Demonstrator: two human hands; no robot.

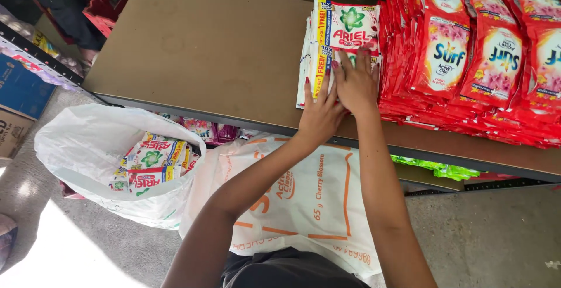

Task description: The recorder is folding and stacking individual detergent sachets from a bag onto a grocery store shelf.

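I see white-and-red sachets (345, 28) with yellow edge strips and a green emblem, red sachets (467, 60) with pink blossoms just right of them, all on a plain brown shelf (204, 54).

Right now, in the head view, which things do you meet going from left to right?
Blue cardboard box → open white bag of sachets → left hand → right hand on the white-and-green sachet stack → red sachet rows.

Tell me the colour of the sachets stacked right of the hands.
Mostly red, with pink flower prints and a blue-and-white patch: the red sachets, shown only in the head view.
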